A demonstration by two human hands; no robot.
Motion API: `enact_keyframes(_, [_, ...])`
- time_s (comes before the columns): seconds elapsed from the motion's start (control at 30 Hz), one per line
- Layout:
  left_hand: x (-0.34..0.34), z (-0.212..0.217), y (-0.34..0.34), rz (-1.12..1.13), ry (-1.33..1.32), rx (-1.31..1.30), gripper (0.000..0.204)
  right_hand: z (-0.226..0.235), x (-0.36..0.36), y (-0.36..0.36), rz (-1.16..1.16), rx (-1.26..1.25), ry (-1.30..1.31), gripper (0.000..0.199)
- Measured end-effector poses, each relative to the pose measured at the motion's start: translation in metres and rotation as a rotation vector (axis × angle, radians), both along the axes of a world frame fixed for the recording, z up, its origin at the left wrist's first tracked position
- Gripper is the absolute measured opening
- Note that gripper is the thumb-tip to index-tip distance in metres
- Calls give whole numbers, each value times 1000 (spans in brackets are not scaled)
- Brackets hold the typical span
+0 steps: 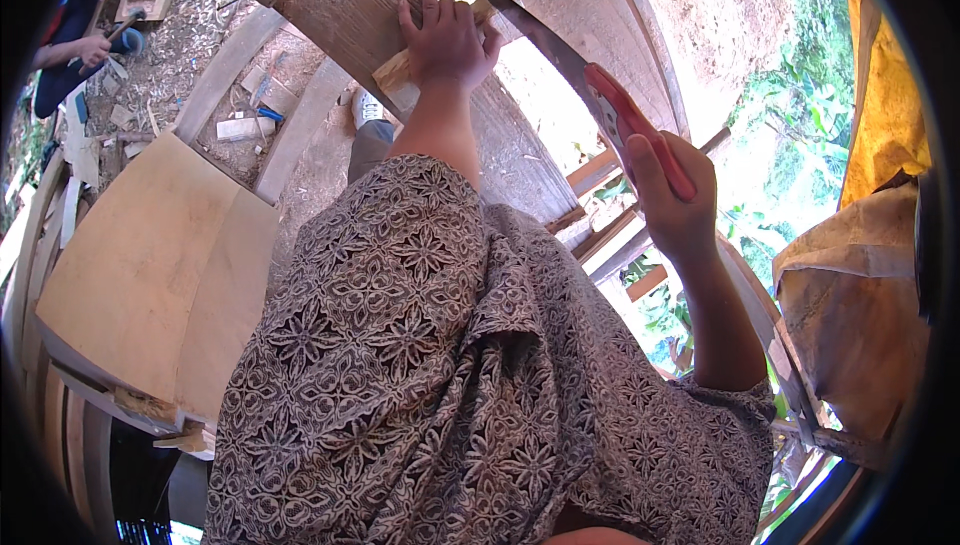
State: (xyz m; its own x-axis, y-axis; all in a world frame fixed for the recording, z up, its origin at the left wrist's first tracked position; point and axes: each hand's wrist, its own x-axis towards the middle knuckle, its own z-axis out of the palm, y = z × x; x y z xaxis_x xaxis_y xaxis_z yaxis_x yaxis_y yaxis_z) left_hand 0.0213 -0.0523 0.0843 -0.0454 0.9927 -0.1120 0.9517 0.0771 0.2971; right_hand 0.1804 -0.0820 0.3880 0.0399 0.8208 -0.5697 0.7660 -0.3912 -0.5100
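My right hand (677,190) is wrapped round the red handle of a handsaw (545,45). Its dark blade slants up and left, passing by the end of a short wood strip (395,72); whether the teeth touch the wood I cannot make out. Spread across that strip, my left hand (448,43) holds it down on a wide, weathered plank (345,5). Part of the strip is hidden beneath my palm and fingers.
A pale curved wooden panel (150,265) stands at the left. At upper left, a co-worker's hands (92,48) hold tools near a small wooden box (145,5). Offcuts and shavings litter the ground. Yellow sheeting (885,95) hangs at the right.
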Motion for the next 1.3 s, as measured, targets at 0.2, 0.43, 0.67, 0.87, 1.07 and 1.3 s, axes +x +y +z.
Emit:
enact_keyframes(0.2, [-4,2,-3,-62,7,-60,44,-130,-40,27,41,179,1,39])
enact_keyframes(0.43, [-5,7,1,-46,-28,-90,45,-248,-62,79,32,398,100,39])
enact_keyframes(0.67, [-10,-7,-2,-8,50,13,42,-230,-56,66,30,373,186,40])
enact_keyframes(0.87, [-13,0,1,-10,48,-57,52,-228,-53,58,-12,362,276,43])
enact_keyframes(1.07, [-11,10,0,-22,-50,-83,53,-204,-47,40,-96,352,327,44])
enact_keyframes(1.3, [-9,-6,-2,2,-25,180,31,-70,-35,24,-82,298,273,39])
